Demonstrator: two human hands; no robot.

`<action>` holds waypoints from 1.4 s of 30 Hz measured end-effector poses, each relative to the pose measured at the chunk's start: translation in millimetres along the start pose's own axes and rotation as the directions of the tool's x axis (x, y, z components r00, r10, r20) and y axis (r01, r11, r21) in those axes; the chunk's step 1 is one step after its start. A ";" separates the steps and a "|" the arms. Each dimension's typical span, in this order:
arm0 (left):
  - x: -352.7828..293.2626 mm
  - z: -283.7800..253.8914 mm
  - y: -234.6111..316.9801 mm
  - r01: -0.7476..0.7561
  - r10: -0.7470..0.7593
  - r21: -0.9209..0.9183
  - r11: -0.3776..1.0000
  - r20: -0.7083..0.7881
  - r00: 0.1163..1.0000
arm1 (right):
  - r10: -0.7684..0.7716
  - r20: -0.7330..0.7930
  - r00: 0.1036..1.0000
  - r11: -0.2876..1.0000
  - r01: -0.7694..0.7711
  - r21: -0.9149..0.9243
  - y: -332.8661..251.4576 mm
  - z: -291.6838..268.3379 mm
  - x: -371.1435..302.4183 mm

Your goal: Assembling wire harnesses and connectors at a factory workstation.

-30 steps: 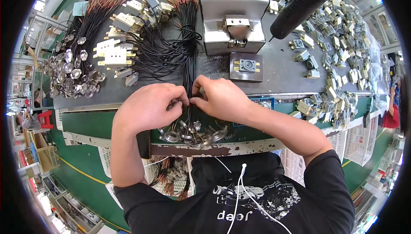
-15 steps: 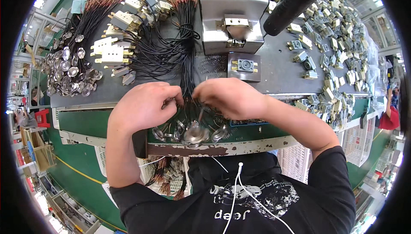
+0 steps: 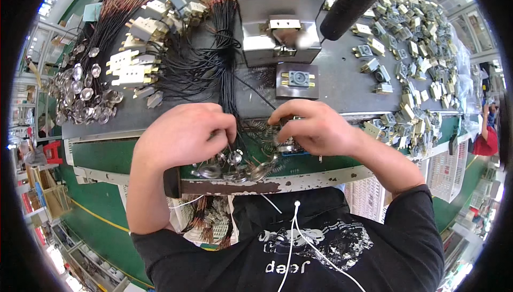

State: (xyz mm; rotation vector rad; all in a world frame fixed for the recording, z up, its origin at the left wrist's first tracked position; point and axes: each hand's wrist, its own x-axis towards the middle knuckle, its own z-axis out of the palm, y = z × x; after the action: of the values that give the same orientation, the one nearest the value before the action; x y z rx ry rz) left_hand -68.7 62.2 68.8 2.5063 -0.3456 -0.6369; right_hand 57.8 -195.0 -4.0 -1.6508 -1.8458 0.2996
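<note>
A bundle of black wires [image 3: 227, 86] with copper-coloured tips at its far end runs toward me over the bench edge. Shiny round metal cups [image 3: 235, 171] hang at its near end. My left hand [image 3: 187, 131] is closed at the bundle's left side, fingertips pinching among the wires just above the cups. To the right of the bundle, my right hand [image 3: 318, 131] is closed on one wire with a metal cup [image 3: 287, 146] under its fingers. That single wire [image 3: 255, 90] stretches slantwise from the bundle to the right hand.
Beyond the bundle stands a metal fixture [image 3: 280, 19] holding a white connector. A grey connector [image 3: 297, 79] sits on a small block before it. White connectors [image 3: 131, 73] and a pile of metal cups [image 3: 83, 94] lie left; many connectors [image 3: 411, 51] right. A black cylinder [image 3: 360, 3] overhangs the bench.
My right hand has moved right, away from the bundle, drawing one wire and its cup aside. My left hand stays at the bundle. The view has shifted slightly.
</note>
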 end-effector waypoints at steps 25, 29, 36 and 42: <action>75.0 14.3 -4.8 -0.215 0.215 0.083 0.973 -0.665 0.716 | 0.651 -0.302 0.696 0.737 -0.675 0.034 -2.8 -13.8 -37.7; 82.1 14.4 5.3 -0.216 0.220 0.087 0.972 -0.651 0.727 | 0.602 -0.358 0.714 0.773 -0.633 0.037 18.8 -7.5 -41.5; 109.9 21.8 11.9 -0.273 0.308 0.152 0.950 -0.615 0.726 | 0.636 -0.089 0.766 0.769 -0.620 0.156 -2.2 -33.9 -33.5; 124.7 32.5 5.7 -0.228 0.374 0.314 0.922 -0.567 0.734 | 0.779 0.336 0.530 0.186 -0.706 0.684 -10.7 -20.1 -43.1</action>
State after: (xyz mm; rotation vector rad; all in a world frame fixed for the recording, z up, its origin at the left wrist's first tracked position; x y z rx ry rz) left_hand 21.1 -1.4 1.5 2.6071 -0.5797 0.3937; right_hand 61.5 -242.9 4.5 -1.6902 -0.4265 1.2343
